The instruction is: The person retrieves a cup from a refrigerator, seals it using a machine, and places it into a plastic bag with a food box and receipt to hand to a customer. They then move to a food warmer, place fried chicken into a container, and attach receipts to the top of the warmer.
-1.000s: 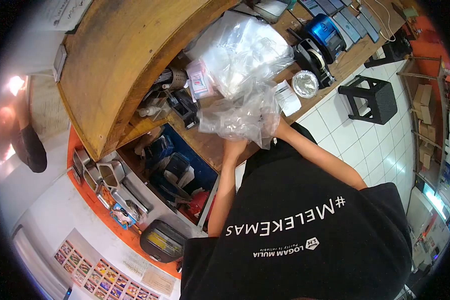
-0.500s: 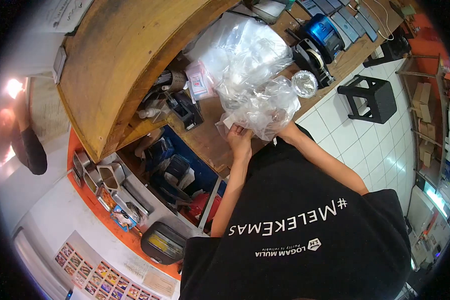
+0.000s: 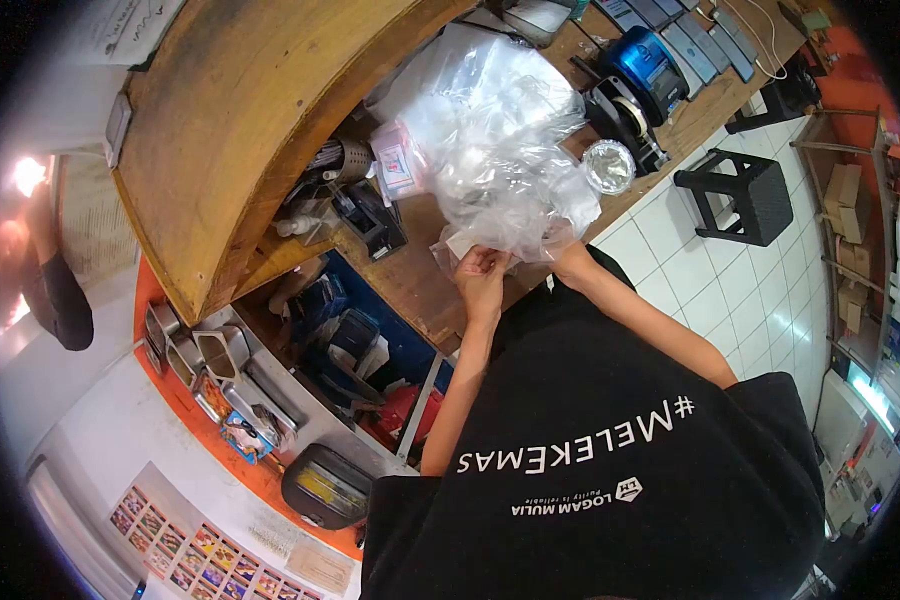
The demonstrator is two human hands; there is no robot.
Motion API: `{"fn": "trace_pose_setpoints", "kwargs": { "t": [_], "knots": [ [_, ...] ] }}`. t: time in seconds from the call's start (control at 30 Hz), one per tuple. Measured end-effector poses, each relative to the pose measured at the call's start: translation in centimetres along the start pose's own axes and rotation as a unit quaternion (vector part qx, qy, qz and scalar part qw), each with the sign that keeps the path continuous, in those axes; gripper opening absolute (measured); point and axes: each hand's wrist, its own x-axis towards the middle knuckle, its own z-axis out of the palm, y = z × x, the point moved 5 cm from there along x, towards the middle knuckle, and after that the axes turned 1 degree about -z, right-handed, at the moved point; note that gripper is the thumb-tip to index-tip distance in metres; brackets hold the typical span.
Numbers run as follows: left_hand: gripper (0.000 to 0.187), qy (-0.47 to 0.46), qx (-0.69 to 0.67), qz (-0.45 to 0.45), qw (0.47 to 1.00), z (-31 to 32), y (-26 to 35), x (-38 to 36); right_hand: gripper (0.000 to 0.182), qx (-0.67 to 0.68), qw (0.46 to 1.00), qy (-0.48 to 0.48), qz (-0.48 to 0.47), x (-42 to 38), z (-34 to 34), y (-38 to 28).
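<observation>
A clear plastic bag [image 3: 515,215] lies bunched at the front edge of the wooden counter [image 3: 410,285]. My left hand [image 3: 482,280] pinches its near left edge with closed fingers. On the bag's right side, my right hand [image 3: 572,262] is partly behind the plastic, and its fingertips are hidden. Beyond the bag spreads a pile of clear plastic bags [image 3: 485,85]. A pink and white packet [image 3: 398,162] sits to the left of the pile. Right of the bag stands a round foil-topped container [image 3: 608,167].
A black tape dispenser [image 3: 370,218] is on the counter at left, near a metal utensil holder [image 3: 350,160]. At back right are a second tape dispenser [image 3: 625,122], a blue device [image 3: 650,75] and several phones. A black stool [image 3: 738,197] stands on the tiled floor.
The bunched plastic has sunk flatter and drawn in between my hands. My right hand has shifted slightly to the left, while my left hand stays nearly in place.
</observation>
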Motion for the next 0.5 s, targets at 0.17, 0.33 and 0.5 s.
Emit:
{"fn": "trace_pose_setpoints", "kwargs": {
  "t": [0.17,0.33,0.5],
  "knots": [
    [0.022,-0.006,0.075,0.019,0.997,-0.1,0.8,-0.2,0.041,0.021,1.0,-0.011,0.01,-1.0,0.6,-1.5],
    [0.027,0.021,0.248,0.102,0.963,0.5,3.5,-0.2,0.029,-0.378,0.911,-0.04,-0.16,-1.0,1.9,-3.5],
    [0.039,0.051,0.023,0.107,0.993,-1.8,0.6,2.5,0.026,-0.363,0.893,-0.115,-0.242,-2.6,3.3,-4.4]
  ]
}}
